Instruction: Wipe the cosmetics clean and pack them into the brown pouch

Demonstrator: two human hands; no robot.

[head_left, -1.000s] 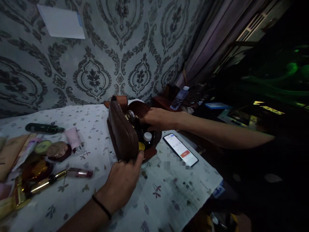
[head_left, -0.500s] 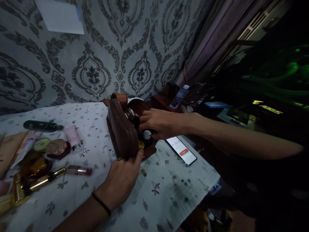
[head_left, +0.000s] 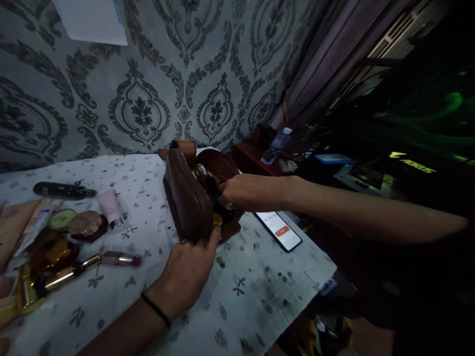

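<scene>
A brown leather bag (head_left: 189, 198) stands unzipped on the table, its mouth facing right. My left hand (head_left: 189, 267), a black band round its wrist, grips the bag's near end with the thumb at the rim. My right hand (head_left: 241, 193) reaches into the opening with curled fingers. Their tips and whatever they hold are hidden in the dark inside. A small round jar (head_left: 200, 170) and something yellow (head_left: 217, 219) show within the bag.
Left of the bag lie a pink tube (head_left: 110, 207), a dark green bottle (head_left: 61, 190), a compact (head_left: 87, 225), a lip gloss tube (head_left: 120, 258) and other cosmetics. A lit phone (head_left: 280, 230) rests near the table's right edge. Behind it stands a water bottle (head_left: 276, 146).
My right hand has shifted slightly and now covers most of the white-topped round item that showed beneath it. More of the bag's open flap shows. My left hand keeps its grip.
</scene>
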